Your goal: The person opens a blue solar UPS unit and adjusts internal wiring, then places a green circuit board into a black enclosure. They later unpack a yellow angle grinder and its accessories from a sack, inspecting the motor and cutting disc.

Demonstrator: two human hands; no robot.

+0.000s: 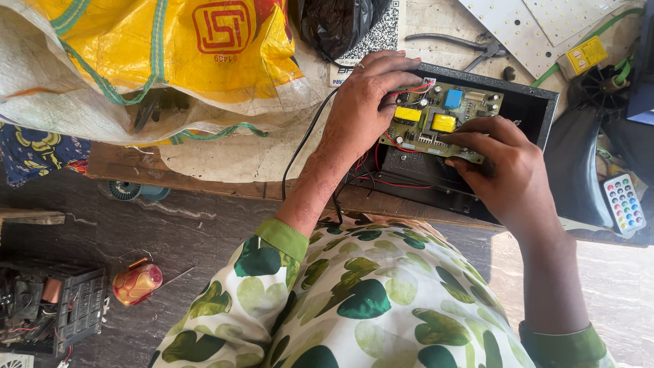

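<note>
As both grip, left hand (364, 102), right hand (507, 167), circuit board (439, 119), blk box (528, 105)

Both hands (436, 119) grip green circuit board (436, 119) over black case (528, 109).

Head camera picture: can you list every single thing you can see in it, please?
circuit board: one, green with yellow and blue parts, in the black box
black box: one, open, on the bench
sack: one, yellow and white, top left
black bag: one, top middle
pliers: one, dark, above the box
remote control: one, white with coloured buttons, right edge
black wire: one, running from the box toward the person
soldering iron: one, red and yellow handle, on the floor
left hand: on the board's left end
right hand: fingers on the board's near edge
</note>
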